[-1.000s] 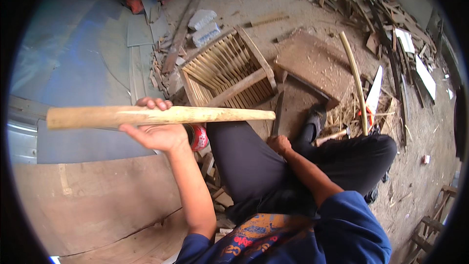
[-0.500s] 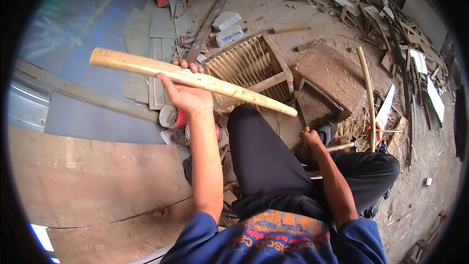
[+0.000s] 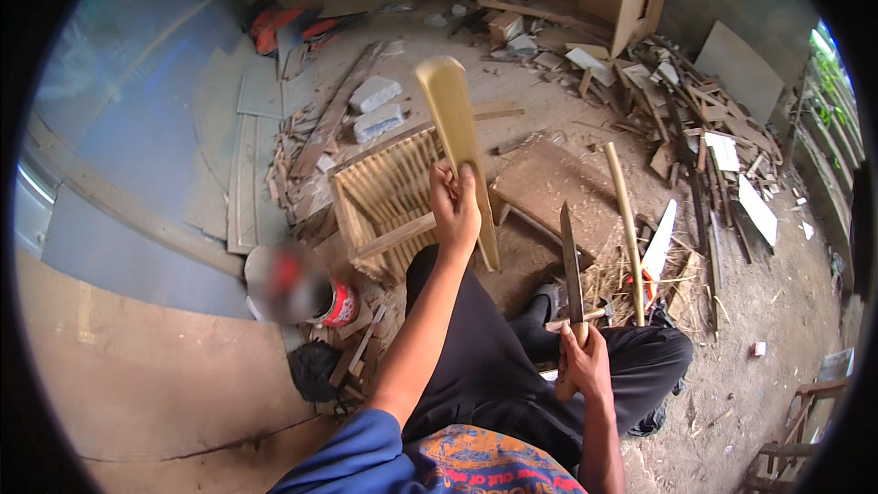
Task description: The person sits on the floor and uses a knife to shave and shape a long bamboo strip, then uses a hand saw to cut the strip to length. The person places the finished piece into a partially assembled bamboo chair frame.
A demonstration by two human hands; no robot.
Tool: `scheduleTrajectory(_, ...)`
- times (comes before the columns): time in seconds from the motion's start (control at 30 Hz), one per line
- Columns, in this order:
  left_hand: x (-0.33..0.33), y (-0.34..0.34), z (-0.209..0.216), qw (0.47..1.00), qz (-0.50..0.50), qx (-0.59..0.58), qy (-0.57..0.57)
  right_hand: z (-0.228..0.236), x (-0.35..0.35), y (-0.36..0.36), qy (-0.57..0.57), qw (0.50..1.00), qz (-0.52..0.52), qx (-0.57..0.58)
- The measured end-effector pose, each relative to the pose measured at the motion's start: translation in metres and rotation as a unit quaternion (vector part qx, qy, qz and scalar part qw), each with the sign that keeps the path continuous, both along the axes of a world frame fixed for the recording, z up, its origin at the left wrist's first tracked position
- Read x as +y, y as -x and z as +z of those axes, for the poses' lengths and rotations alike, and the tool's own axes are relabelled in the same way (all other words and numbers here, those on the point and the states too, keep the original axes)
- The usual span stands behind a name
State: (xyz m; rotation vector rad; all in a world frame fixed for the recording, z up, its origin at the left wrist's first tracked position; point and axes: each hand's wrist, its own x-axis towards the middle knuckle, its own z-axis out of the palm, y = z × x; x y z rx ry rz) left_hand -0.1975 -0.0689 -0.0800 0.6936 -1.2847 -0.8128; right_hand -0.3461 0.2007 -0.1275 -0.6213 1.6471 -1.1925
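Observation:
My left hand (image 3: 456, 215) is closed around a split length of pale bamboo (image 3: 447, 114), held steeply with its wide end pointing away from me. The lower end tapers to a narrow tip beyond my left knee. In my right hand (image 3: 586, 364), a long knife (image 3: 572, 265) is gripped by its wooden handle, blade pointing up and away. The blade and the bamboo are apart. Behind the bamboo stands a slatted wooden frame (image 3: 352, 220), partly covered by it.
A low wooden bench (image 3: 560, 185) stands ahead. To its right are a bamboo pole (image 3: 625, 229), a white-bladed handsaw (image 3: 660, 240) and a hammer (image 3: 585, 317). Pale blocks (image 3: 377, 119) lie far left, scrap wood (image 3: 722, 123) far right. Cans (image 3: 340, 304) stand by my left knee.
The bamboo has swung from lying crosswise to pointing away from me, and my left hand now wraps it. My right hand has come back and up, bringing the knife into clear view.

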Motion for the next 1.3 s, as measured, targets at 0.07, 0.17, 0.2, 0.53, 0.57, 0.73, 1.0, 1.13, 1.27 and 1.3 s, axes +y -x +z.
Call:
scheduleTrajectory(0.07, 0.002, 0.013, -0.011, 0.991, 0.025, -0.125, 0.046, -0.001, -0.003, -0.001, 0.089, 0.988, -0.044, 0.115)
scheduleTrajectory(0.17, 0.0, 0.027, -0.03, 0.998, -0.004, -0.063, 0.013, 0.05, -0.021, -0.012, 0.205, 0.967, -0.072, 0.131)
scheduleTrajectory(0.2, 0.005, 0.032, -0.023, 0.998, -0.057, -0.005, 0.012, 0.07, -0.025, -0.014, 0.228, 0.96, -0.07, 0.144)
scheduleTrajectory(0.53, 0.033, 0.02, -0.013, 0.988, -0.148, -0.004, 0.05, 0.121, -0.057, -0.046, 0.292, 0.928, 0.007, 0.232)
scheduleTrajectory(0.57, 0.038, 0.023, -0.015, 0.989, -0.145, 0.006, 0.024, 0.123, -0.056, -0.048, 0.28, 0.931, 0.008, 0.235)
scheduleTrajectory(0.73, 0.052, 0.024, -0.01, 0.987, -0.16, 0.007, -0.018, 0.135, -0.069, -0.055, 0.365, 0.897, -0.049, 0.243)
scheduleTrajectory(1.0, 0.079, 0.023, 0.006, 0.982, -0.182, 0.024, -0.05, 0.171, -0.077, -0.055, 0.419, 0.836, -0.021, 0.353)
scheduleTrajectory(1.13, 0.081, 0.026, 0.01, 0.973, -0.208, 0.04, -0.095, 0.182, -0.075, -0.056, 0.417, 0.84, -0.005, 0.348)
scheduleTrajectory(1.27, 0.076, 0.028, 0.006, 0.958, -0.252, 0.07, -0.113, 0.184, -0.07, -0.056, 0.416, 0.854, 0.025, 0.31)
scheduleTrajectory(1.3, 0.074, 0.029, 0.003, 0.954, -0.263, 0.082, -0.115, 0.186, -0.073, -0.057, 0.432, 0.84, 0.024, 0.327)
